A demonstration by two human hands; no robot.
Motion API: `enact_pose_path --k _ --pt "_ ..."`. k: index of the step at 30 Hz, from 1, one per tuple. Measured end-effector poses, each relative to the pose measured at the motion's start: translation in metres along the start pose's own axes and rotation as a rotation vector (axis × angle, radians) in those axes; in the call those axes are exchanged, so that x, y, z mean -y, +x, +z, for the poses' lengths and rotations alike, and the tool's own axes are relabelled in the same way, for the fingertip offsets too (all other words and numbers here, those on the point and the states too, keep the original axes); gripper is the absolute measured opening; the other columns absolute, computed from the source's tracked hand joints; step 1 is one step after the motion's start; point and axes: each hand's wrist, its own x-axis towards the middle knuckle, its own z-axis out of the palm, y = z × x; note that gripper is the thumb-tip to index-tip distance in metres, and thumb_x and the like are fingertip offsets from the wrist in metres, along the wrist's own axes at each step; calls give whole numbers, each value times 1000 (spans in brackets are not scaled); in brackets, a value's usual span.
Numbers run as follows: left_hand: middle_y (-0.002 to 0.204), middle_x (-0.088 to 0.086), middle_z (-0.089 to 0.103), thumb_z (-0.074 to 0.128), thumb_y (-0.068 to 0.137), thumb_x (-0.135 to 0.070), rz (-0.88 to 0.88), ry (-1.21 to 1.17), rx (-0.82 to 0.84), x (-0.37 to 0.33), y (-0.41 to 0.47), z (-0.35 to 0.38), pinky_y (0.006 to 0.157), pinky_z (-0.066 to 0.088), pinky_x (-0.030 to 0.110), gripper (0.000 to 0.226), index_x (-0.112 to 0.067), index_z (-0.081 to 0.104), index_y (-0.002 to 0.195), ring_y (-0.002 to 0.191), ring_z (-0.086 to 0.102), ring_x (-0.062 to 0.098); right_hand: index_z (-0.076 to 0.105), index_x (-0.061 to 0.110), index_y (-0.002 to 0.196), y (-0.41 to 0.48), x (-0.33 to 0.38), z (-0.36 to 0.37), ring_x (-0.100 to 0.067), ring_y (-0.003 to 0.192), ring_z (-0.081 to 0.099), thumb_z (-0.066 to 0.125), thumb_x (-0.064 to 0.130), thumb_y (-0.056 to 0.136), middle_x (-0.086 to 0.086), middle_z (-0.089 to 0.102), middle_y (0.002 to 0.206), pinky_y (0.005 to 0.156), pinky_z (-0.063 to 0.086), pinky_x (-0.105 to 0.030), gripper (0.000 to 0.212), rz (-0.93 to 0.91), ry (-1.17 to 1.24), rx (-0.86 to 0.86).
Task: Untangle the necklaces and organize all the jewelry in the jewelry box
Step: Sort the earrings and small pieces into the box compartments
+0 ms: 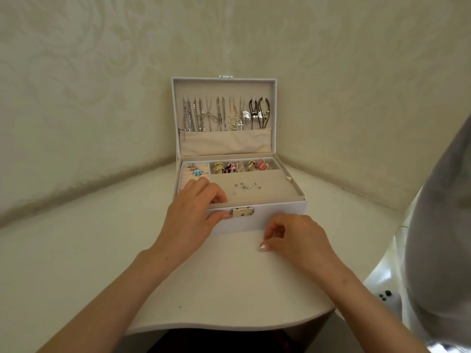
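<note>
1. Necklaces (219,115) are hanging strand beside strand from the hooks of the raised lid (224,85), with their ends dropping behind the fabric pocket (224,142). The jewelry box (280,215) is sitting on the counter (102,250), backed into the corner of the wall.
2. I am watching the left hand (193,212) gripping the box's front rim, fingers curled over into the tray and thumb lying on the front wall, touching the latch (242,212).
3. I am seeing the right hand (298,238) resting on the counter just in front of the box with its fingers curled. I cannot tell whether it is pinching something tiny or holding nothing.
4. I am worrying about the small studs (246,187) lying loose on the flat pad, near the left fingers. A tug or a shove on that rim could be sending them sliding or hopping out.
5. I am also judging the lid as the main hazard. Dropping it quickly would be swinging the chains against each other, and the bulky pendants on the right could be knotting them again.
6. I am noting the rings (196,171) in the rolls, close behind the left knuckles. A careless lift of that hand could be knocking one loose.
7. I am treating the latch as a pinch point for the thumb if the lid is coming down.
</note>
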Motion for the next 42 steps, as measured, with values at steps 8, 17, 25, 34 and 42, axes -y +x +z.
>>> enact_pose_path --k 8,17,25,34,42 --pt "85 -11 50 79 72 -19 -2 16 -15 1 0 2 60 33 14 23 -18 59 83 82 41 7 60 26 72 -3 -5 9 -2 67 47 70 28 80 14 58 75 61 33 -18 13 -72 90 -67" --pt "77 -17 44 80 69 -18 -68 -20 -9 -5 4 2 61 32 12 25 -18 58 80 77 39 3 65 24 68 70 18 -45 1 67 51 75 27 77 14 63 74 60 36 -22 13 -91 285 -321" --pt "73 -17 44 82 62 -7 -59 -124 -22 -3 5 4 67 32 4 28 -16 57 71 78 43 -11 69 17 73 96 7 -43 1 68 50 76 21 77 16 59 73 68 36 -23 9 -67 283 -210" --pt "73 -16 48 74 61 -22 -35 -201 20 -17 -23 -18 66 34 5 21 -23 56 70 74 46 -3 68 21 70 74 2 -43 5 58 46 75 20 77 22 54 62 53 34 -10 9 -115 243 -208" --pt "77 -13 52 82 65 -19 -56 -169 106 -37 -48 -38 66 35 4 30 -28 54 68 76 49 -4 69 19 68 47 7 -48 6 52 50 78 18 74 19 62 55 52 38 -12 11 -169 333 -76"
